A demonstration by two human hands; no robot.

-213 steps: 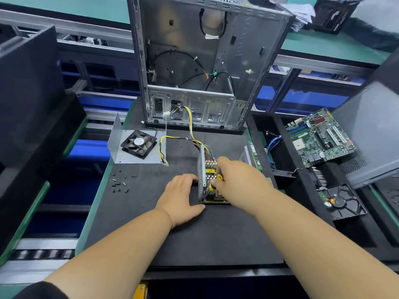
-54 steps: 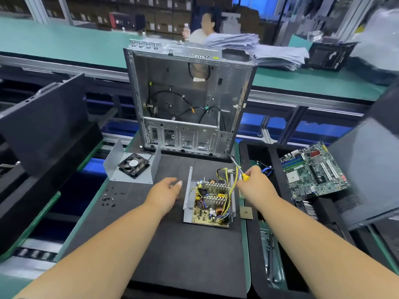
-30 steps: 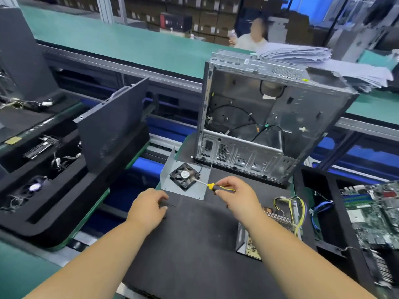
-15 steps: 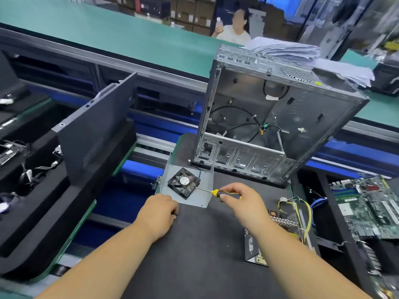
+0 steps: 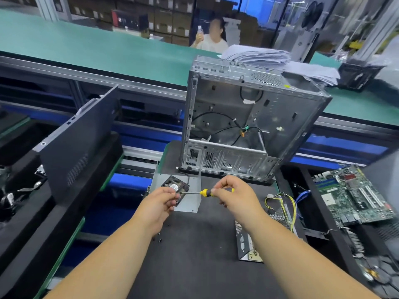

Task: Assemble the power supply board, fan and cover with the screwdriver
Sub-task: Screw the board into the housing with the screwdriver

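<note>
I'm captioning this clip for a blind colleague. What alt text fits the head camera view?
Over a black mat, the right hand holds a yellow-handled screwdriver level, its tip at the left hand's pinched fingers. Behind them a small fan lies on a metal cover, before an open computer case.

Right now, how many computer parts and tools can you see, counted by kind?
Computer case: 1
Fan: 1
Power supply board: 1
Motherboard: 1
Screwdriver: 1
Total: 5
</note>
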